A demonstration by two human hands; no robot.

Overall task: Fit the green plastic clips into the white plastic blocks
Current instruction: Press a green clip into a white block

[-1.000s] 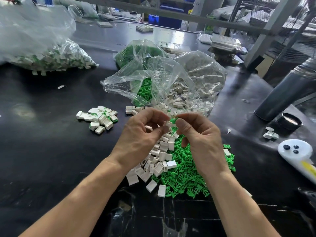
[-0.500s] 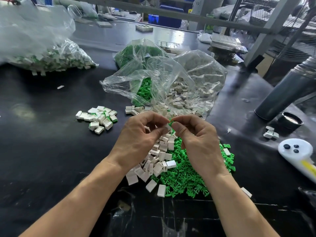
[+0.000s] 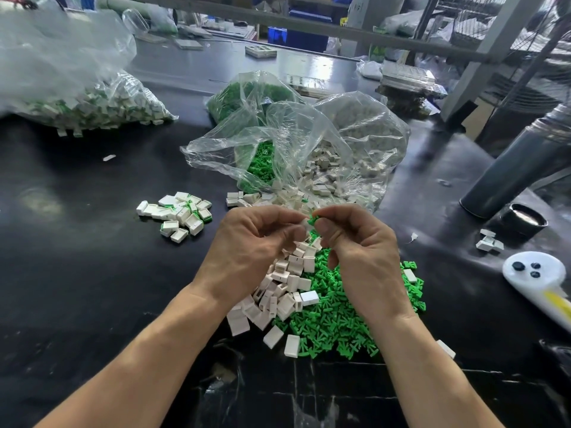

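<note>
Here the left hand [image 3: 250, 254] pinched a white block [image 3: 304, 223] between thumb and curled fingers, while the right hand [image 3: 361, 251] pinched a green clip [image 3: 312, 219] at its fingertips, the two parts touching just above the loose heaps. At six o'clock from the hands lay the pile of white blocks [image 3: 278, 291], with the pile of green clips [image 3: 336, 316] beside it at five o'clock on the black table [image 3: 77, 288]. A cluster of fitted pieces [image 3: 179, 214] sat at nine o'clock, and an open clear bag [image 3: 293, 156] of both parts spilled at twelve o'clock; a larger bag of finished pieces [image 3: 77, 97] rested at ten o'clock. How deep the clip sat in the block could not be told, since the fingers hid the joint. The likely trouble was a clip entering askew or reversed, caused by pressing before the parts were aligned, which could jam it or bend a prong; a slipping pinch could also drop either part into the wrong heap. A white handheld device [image 3: 531, 273] lay at three o'clock, and no brand, label or writing was legible anywhere.
</note>
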